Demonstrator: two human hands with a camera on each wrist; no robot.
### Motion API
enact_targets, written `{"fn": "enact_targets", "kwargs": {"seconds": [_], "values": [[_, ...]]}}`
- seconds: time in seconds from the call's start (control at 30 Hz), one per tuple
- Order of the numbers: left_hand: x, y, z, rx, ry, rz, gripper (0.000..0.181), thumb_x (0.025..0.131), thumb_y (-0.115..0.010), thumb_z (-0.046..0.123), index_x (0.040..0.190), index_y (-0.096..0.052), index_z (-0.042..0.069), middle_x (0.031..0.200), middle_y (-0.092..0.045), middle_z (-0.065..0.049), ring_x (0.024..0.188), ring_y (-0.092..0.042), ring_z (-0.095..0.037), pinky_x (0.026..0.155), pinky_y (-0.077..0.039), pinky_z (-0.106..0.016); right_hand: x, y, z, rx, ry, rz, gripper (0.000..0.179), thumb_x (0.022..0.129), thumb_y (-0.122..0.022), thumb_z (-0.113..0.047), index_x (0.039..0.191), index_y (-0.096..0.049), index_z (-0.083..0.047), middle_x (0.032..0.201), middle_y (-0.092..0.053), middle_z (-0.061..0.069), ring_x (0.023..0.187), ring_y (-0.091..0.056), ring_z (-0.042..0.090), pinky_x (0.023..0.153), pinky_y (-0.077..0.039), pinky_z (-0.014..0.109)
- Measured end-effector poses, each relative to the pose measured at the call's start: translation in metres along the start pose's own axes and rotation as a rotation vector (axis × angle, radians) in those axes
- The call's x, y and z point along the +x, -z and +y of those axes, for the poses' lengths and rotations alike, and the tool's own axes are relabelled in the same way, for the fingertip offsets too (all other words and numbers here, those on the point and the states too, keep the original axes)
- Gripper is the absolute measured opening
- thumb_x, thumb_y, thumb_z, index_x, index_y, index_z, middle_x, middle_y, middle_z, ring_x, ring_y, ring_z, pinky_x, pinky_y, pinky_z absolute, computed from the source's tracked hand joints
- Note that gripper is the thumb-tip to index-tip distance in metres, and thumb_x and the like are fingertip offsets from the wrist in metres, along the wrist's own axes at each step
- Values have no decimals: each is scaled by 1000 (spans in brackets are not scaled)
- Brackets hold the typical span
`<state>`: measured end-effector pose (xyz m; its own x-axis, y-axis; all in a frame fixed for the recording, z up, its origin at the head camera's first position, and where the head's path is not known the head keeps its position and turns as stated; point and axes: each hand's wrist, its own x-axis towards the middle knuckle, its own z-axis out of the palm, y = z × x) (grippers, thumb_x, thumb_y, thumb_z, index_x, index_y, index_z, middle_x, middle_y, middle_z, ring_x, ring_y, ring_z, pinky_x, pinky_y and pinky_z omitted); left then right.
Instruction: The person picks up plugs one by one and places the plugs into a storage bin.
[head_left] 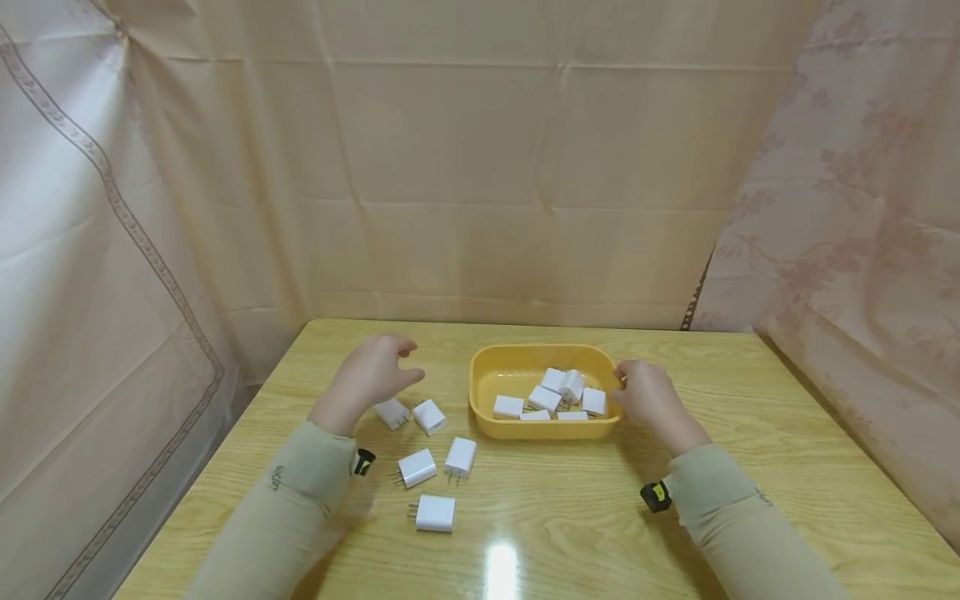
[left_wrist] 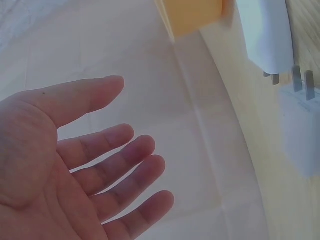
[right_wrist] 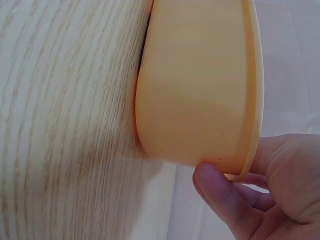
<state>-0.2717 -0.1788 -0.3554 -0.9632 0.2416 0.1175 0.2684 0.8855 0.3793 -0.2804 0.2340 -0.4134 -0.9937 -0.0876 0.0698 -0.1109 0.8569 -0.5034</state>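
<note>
My right hand (head_left: pixel 651 396) pinches the right end of a yellow plastic basket (head_left: pixel 543 430) at its rim. In the right wrist view, the thumb (right_wrist: pixel 212 182) lies against the basket's outer wall (right_wrist: pixel 200 90). Several white charger plugs with metal prongs lie inside, among them one charger plug (head_left: pixel 594 402) near the right end. My left hand (head_left: pixel 367 379) hovers left of the basket, fingers spread and holding nothing. Just below it are a partly covered charger plug (head_left: pixel 392 413) and another charger plug (head_left: pixel 430 417), both on the table.
Closer to me on the wooden table (head_left: pixel 570 517) lie three more charger plugs: one charger plug (head_left: pixel 460 457) near the basket, a second charger plug (head_left: pixel 417 468) left of it, and a third charger plug (head_left: pixel 436 513) nearest me. A beige cloth (head_left: pixel 480 192) hangs behind the table.
</note>
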Motion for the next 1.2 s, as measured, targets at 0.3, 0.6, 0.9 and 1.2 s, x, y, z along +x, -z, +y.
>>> {"fn": "enact_targets", "kwargs": {"seconds": [0.3,0.6,0.9,1.2], "values": [[2,-4,-8,11,29,-16,50,92,-74,27,134,-63,1,128,-65,-18,116,-62,-36,96,-49,-53,-1,0,-2,10,-6,0,27,87,-61,3,113,-63,11,83,-64,13,58,-59,17,49,-51,27],[5,-15,-22,9,80,-54,51,90,-77,26,131,-64,-1,127,-65,-19,116,-61,-36,96,-49,-52,0,-1,-1,-4,0,7,26,87,-62,2,111,-64,10,84,-65,14,59,-58,17,50,-51,27],[5,-29,-35,-22,105,-97,51,90,-76,25,131,-63,-3,131,-63,-20,120,-59,-38,99,-47,-55,-1,-1,-2,-4,2,6,25,88,-63,2,111,-64,11,84,-65,14,61,-59,18,51,-51,28],[0,-38,-40,-42,156,-126,51,88,-76,22,131,-64,-1,133,-62,-20,123,-57,-39,101,-45,-56,-1,-2,-1,2,9,11,25,87,-63,3,111,-64,11,82,-65,13,58,-58,17,49,-50,27]]}}
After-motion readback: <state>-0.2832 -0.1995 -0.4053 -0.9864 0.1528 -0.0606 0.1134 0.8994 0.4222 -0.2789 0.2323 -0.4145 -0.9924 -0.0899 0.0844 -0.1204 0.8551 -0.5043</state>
